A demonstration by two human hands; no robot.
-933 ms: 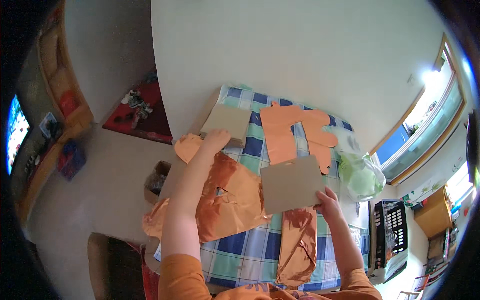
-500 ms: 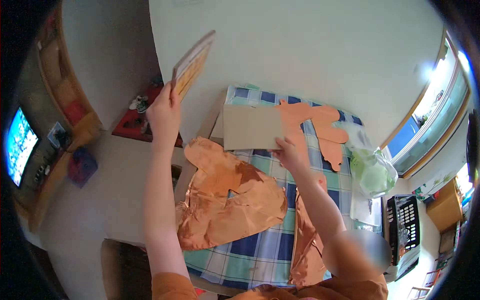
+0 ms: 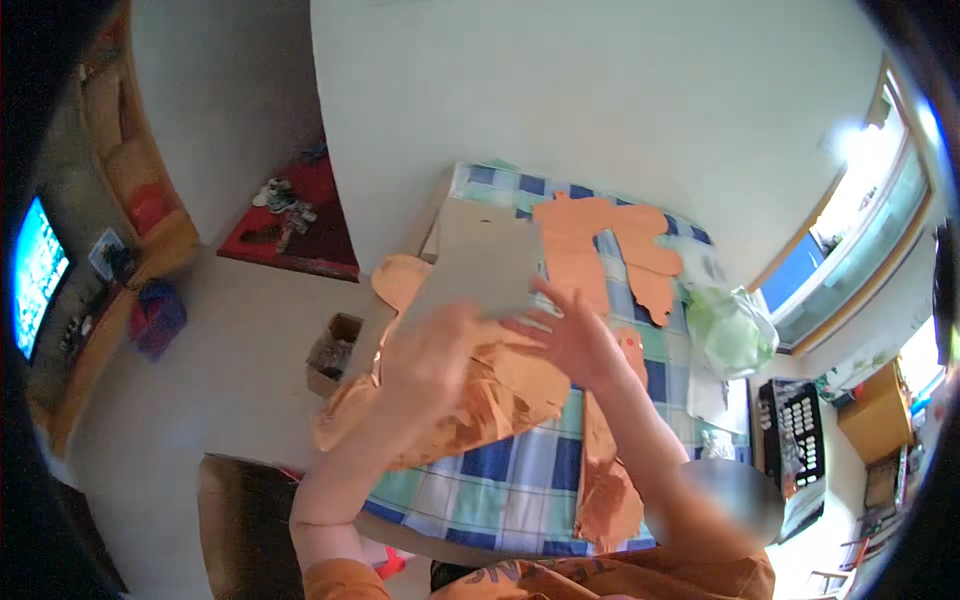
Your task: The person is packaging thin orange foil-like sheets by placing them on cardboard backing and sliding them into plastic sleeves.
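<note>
A grey-beige flat board (image 3: 490, 250), partly smeared by motion, lies or hovers over the far left part of the table. My left hand (image 3: 435, 350) is at its near edge, too blurred to show what its fingers do. Just right of it, my right hand (image 3: 575, 338) has its fingers spread and holds nothing visible. Beneath my left forearm spreads a large crinkled copper-coloured sheet (image 3: 520, 395). Past my right hand lie flat orange cut-out pieces (image 3: 580, 240), and a narrow shiny copper piece (image 3: 608, 500) is near my right forearm.
A blue, green and white checked cloth (image 3: 490, 500) covers the table. At its right edge sit a pale green plastic bag (image 3: 730, 330) and a black crate (image 3: 795, 430). On the floor to the left stand a small open box (image 3: 335, 350) and a brown chair or box (image 3: 245, 525).
My left hand has come down from its raised place by the wall, where it held a thin board upright. My right hand has let go of the grey board and opened its fingers.
</note>
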